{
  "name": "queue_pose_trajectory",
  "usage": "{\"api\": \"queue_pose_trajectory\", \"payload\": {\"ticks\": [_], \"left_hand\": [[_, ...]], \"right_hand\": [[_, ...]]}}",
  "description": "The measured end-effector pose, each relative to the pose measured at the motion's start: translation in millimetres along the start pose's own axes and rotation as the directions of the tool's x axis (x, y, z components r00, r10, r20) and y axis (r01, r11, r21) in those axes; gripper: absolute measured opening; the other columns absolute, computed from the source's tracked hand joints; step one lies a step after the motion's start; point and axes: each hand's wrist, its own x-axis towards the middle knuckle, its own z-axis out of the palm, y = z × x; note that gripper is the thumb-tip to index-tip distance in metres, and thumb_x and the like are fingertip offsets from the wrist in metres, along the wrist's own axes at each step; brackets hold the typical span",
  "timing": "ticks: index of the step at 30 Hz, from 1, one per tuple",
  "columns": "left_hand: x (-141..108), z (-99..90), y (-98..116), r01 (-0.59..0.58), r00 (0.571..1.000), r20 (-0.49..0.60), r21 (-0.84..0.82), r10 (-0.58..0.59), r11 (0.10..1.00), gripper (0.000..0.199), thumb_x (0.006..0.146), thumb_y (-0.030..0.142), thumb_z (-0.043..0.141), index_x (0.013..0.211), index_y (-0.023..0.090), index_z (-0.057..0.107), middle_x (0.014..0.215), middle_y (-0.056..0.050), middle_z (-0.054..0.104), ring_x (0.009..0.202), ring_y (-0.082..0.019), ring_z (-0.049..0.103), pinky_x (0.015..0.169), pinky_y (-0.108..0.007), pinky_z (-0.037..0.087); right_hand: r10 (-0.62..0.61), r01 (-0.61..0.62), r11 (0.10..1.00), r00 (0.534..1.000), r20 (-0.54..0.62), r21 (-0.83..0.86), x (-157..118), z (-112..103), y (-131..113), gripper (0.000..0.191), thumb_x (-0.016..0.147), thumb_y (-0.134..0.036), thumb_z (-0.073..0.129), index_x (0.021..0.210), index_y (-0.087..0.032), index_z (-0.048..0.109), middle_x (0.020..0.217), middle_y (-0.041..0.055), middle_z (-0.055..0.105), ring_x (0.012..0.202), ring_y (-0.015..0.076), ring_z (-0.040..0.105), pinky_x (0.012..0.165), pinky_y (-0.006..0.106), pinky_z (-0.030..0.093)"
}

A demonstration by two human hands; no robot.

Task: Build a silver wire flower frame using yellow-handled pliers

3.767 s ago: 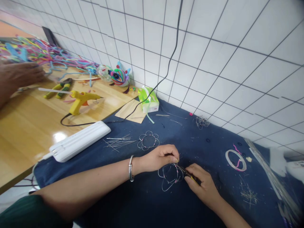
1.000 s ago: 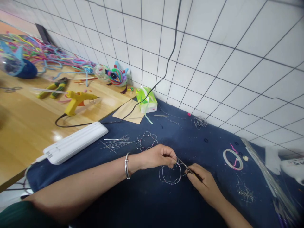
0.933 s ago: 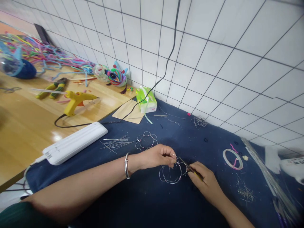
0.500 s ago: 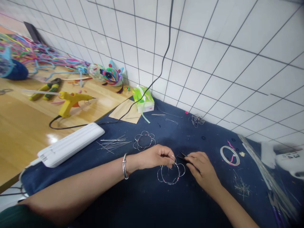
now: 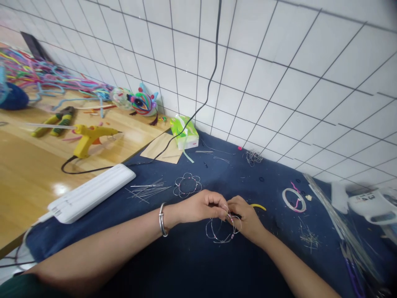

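Observation:
A flower-shaped wire frame (image 5: 223,241) with looped petals and small pink beads hangs over the dark blue cloth. The thumb and fingers of my left hand (image 5: 211,205) pinch its upper edge. Closed against the same edge from the right is my right hand (image 5: 246,219), its fingertips partly hidden behind the wire loops. A curved yellow handle (image 5: 259,206) shows just beyond my right hand; the rest of that tool is out of sight. Behind my left hand, a second wire flower (image 5: 187,185) lies flat on the cloth.
Loose straight wires (image 5: 149,190) and a white power strip (image 5: 93,192) lie to the left. A yellow glue gun (image 5: 89,138) sits on the wooden table. At right are a ring-shaped spool (image 5: 294,200), cut wire bits (image 5: 309,238) and purple-handled scissors (image 5: 353,269).
My right hand has moved left to the wire flower. The dark tool tips earlier at its fingers no longer show, and a yellow handle now appears behind it.

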Motion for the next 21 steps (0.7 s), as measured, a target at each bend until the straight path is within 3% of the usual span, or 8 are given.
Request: {"api": "queue_pose_trajectory", "payload": {"ticks": [4, 8, 13, 21], "left_hand": [[0, -0.2, -1, 0.017, 1.0, 0.01, 0.01, -0.017, 1.0, 0.012, 0.079, 0.024, 0.058, 0.084, 0.013, 0.062, 0.073, -0.002, 0.063, 0.07, -0.01, 0.058, 0.068, -0.022, 0.045], [1, -0.5, -4, 0.062, 0.997, 0.033, 0.033, -0.063, 0.998, 0.014, 0.078, 0.025, 0.059, 0.087, 0.013, 0.062, 0.074, -0.002, 0.063, 0.07, -0.011, 0.059, 0.067, -0.022, 0.045], [2, -1.4, -9, 0.08, 0.994, 0.076, 0.043, -0.083, 0.996, 0.017, 0.078, 0.027, 0.058, 0.088, 0.014, 0.063, 0.074, -0.003, 0.063, 0.069, -0.011, 0.058, 0.067, -0.023, 0.046], [5, -5.8, -9, 0.068, 0.997, 0.029, 0.166, -0.074, 0.984, 0.016, 0.078, 0.025, 0.057, 0.088, 0.015, 0.062, 0.074, -0.002, 0.062, 0.068, -0.011, 0.057, 0.064, -0.022, 0.044]], "right_hand": [[0.037, -0.034, 0.999, 0.992, 0.12, -0.033, 0, -24, -6, 0.021, 0.087, -0.032, 0.048, 0.082, -0.022, 0.066, 0.067, -0.0001, 0.06, 0.068, 0.0122, 0.052, 0.065, 0.025, 0.042], [0.054, -0.042, 0.998, 0.971, 0.234, -0.056, 0, -46, -10, 0.021, 0.086, -0.035, 0.049, 0.085, -0.024, 0.067, 0.066, -0.0013, 0.061, 0.068, 0.0117, 0.053, 0.064, 0.023, 0.042], [0.068, -0.062, 0.997, 0.979, 0.192, -0.04, 5, -53, -10, 0.021, 0.085, -0.035, 0.05, 0.083, -0.023, 0.067, 0.072, -0.0004, 0.064, 0.073, 0.0121, 0.057, 0.068, 0.024, 0.045], [0.102, -0.09, 0.989, 0.989, 0.105, -0.118, 20, -56, -15, 0.014, 0.081, -0.031, 0.056, 0.077, -0.021, 0.065, 0.076, 0.0004, 0.062, 0.072, 0.012, 0.057, 0.068, 0.025, 0.043]]}}
